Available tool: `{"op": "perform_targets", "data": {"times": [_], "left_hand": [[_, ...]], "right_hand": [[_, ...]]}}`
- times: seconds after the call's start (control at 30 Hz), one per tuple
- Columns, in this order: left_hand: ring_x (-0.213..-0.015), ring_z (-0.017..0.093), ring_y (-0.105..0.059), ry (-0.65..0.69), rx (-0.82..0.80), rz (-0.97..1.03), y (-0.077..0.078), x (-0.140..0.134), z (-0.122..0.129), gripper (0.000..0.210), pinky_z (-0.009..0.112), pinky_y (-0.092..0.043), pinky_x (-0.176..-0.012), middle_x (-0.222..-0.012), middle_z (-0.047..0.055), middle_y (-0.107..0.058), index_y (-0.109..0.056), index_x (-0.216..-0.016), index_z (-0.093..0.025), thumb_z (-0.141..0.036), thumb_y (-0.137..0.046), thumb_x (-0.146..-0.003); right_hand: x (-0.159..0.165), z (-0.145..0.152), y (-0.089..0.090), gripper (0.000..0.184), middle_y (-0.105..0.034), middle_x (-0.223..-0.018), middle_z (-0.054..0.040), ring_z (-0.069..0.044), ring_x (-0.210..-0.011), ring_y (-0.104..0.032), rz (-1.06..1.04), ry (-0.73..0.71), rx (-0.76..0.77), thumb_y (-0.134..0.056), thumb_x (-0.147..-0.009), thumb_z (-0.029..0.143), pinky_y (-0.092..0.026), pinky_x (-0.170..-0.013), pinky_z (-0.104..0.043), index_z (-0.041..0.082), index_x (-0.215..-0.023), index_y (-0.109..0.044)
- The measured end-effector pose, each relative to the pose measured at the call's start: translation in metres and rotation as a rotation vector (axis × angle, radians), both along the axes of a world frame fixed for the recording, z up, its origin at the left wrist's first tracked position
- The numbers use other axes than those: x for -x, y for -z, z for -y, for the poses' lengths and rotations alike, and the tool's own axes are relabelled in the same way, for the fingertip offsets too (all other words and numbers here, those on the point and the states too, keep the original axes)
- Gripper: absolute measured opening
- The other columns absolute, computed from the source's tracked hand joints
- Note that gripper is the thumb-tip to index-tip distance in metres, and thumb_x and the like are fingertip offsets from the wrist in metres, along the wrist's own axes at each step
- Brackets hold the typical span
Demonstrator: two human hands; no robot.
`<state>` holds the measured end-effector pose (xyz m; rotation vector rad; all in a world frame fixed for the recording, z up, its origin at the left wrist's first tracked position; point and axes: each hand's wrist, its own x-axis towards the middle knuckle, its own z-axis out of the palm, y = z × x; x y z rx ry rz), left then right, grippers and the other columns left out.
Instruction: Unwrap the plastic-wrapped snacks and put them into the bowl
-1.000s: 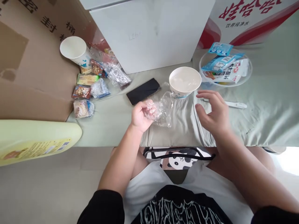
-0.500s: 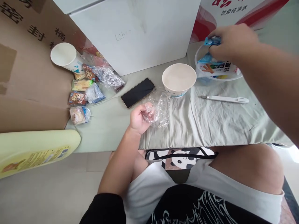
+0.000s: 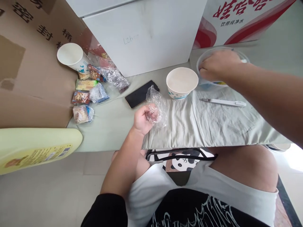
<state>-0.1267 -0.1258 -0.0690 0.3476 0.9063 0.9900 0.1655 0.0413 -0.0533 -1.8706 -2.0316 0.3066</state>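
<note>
My left hand (image 3: 144, 119) is closed on a crumpled clear plastic bag (image 3: 159, 105), just above the cloth in front of a black phone (image 3: 142, 94). My right hand (image 3: 219, 64) reaches down into a clear plastic tub (image 3: 245, 56). Its fingers are bent together and their tips are hidden inside, so what they hold cannot be made out. Most of the tub's contents are covered by the hand. Left of the tub stands a white paper bowl (image 3: 181, 82). A white utility knife (image 3: 224, 102) lies on the cloth below the tub.
At the left, a tilted paper cup (image 3: 71, 55) and several wrapped snacks (image 3: 86, 84) lie by a cardboard box (image 3: 35, 94). White box (image 3: 146, 37) and a red-and-white carton (image 3: 227, 22) bound the back. A pale yellow jug (image 3: 40, 142) juts in at left.
My right hand has gone down and left into the tub, and the blue packet it gripped is now out of sight. The left hand keeps the bag, whose shape has shifted. The view has moved slightly.
</note>
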Motion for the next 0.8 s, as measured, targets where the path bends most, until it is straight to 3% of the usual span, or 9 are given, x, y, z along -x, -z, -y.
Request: {"op": "perform_targets", "data": {"times": [0.1, 0.17, 0.2, 0.3, 0.43, 0.5, 0.6, 0.7, 0.8], "left_hand": [[-0.04, 0.01, -0.036, -0.003, -0.032, -0.001, 0.0, 0.001, -0.001, 0.038, 0.022, -0.031, -0.042, -0.046, 0.001, -0.037, -0.033, -0.05, -0.02, -0.021, -0.045, -0.085], [-0.04, 0.01, -0.035, 0.018, -0.056, 0.016, 0.0, 0.003, -0.002, 0.035, 0.022, -0.031, -0.042, -0.046, 0.001, -0.038, -0.034, -0.05, -0.02, -0.021, -0.046, -0.084], [-0.039, 0.01, -0.035, 0.048, -0.068, 0.029, 0.0, 0.005, -0.002, 0.035, 0.022, -0.031, -0.042, -0.046, 0.001, -0.038, -0.035, -0.05, -0.02, -0.022, -0.048, -0.083], [-0.037, 0.01, -0.032, 0.334, -0.122, 0.127, 0.002, 0.01, 0.003, 0.036, 0.025, -0.03, -0.04, -0.042, 0.001, -0.035, -0.037, -0.047, -0.021, -0.03, -0.059, -0.074], [-0.032, 0.015, -0.034, 1.049, -0.157, 0.297, 0.003, 0.011, 0.017, 0.039, 0.032, -0.024, -0.035, -0.037, 0.006, -0.038, -0.049, -0.039, -0.021, -0.043, -0.071, -0.062], [-0.031, 0.015, -0.033, 1.178, -0.146, 0.294, 0.003, 0.01, 0.02, 0.043, 0.032, -0.021, -0.035, -0.037, 0.007, -0.039, -0.049, -0.037, -0.021, -0.048, -0.073, -0.061], [-0.029, 0.012, -0.027, 0.958, -0.145, 0.253, 0.001, 0.011, 0.017, 0.049, 0.03, -0.017, -0.035, -0.035, 0.003, -0.03, -0.04, -0.036, -0.022, -0.05, -0.073, -0.06], [-0.035, 0.011, -0.029, 0.516, -0.217, 0.084, 0.004, 0.017, 0.004, 0.046, 0.029, -0.027, -0.038, -0.038, -0.001, -0.027, -0.034, -0.041, -0.023, -0.046, -0.069, -0.061], [-0.046, 0.011, -0.04, 0.014, -0.331, -0.36, 0.013, 0.027, -0.008, 0.033, 0.025, -0.034, -0.044, -0.047, 0.0, -0.04, -0.04, -0.05, -0.021, -0.037, -0.065, -0.066]], "right_hand": [[0.015, 0.016, -0.028, 0.024, -0.073, -0.126, -0.0146, -0.034, -0.132, -0.059, 0.12, 0.073, 0.232, -0.056, -0.092, 0.017, -0.038, -0.107, -0.054, 0.011, -0.07, -0.063], [0.019, 0.048, -0.042, 0.014, -0.064, -0.14, -0.0141, -0.035, -0.139, -0.053, 0.079, 0.088, 0.048, -0.052, -0.09, 0.009, -0.033, -0.116, -0.056, 0.014, -0.093, -0.065], [0.02, 0.069, -0.045, 0.02, -0.065, -0.137, -0.0145, -0.034, -0.136, -0.056, -0.022, 0.1, -0.176, -0.052, -0.086, 0.007, -0.035, -0.116, -0.056, 0.016, -0.099, -0.064], [0.034, 0.135, -0.029, 0.023, -0.07, -0.115, -0.0103, -0.033, -0.119, -0.065, -0.342, -0.131, -0.476, -0.058, -0.082, 0.015, -0.048, -0.108, -0.056, 0.023, -0.104, -0.061], [0.072, 0.192, 0.026, 0.057, -0.048, -0.155, -0.0174, -0.035, -0.148, -0.045, -0.751, -0.459, -0.02, -0.065, -0.088, 0.047, -0.041, -0.119, -0.057, 0.025, -0.138, -0.046], [0.087, 0.201, 0.045, 0.07, -0.051, -0.153, -0.0171, -0.033, -0.14, -0.054, -0.879, -0.539, 0.225, -0.068, -0.086, 0.057, -0.047, -0.115, -0.054, 0.026, -0.144, -0.042], [0.092, 0.203, 0.049, 0.051, -0.071, -0.118, -0.0106, -0.024, -0.102, -0.071, -1.028, -0.523, 0.465, -0.066, -0.09, 0.054, -0.06, -0.089, -0.042, 0.025, -0.129, -0.054], [0.081, 0.203, 0.041, 0.027, -0.069, -0.087, -0.0032, -0.016, -0.074, -0.065, -0.963, -0.302, 0.4, -0.067, -0.091, 0.044, -0.054, -0.068, -0.031, 0.022, -0.104, -0.063], [0.068, 0.202, 0.039, 0.022, -0.058, -0.067, 0.0026, -0.012, -0.056, -0.051, -0.853, -0.028, 0.286, -0.067, -0.09, 0.041, -0.041, -0.052, -0.027, 0.022, -0.1, -0.063]]}}
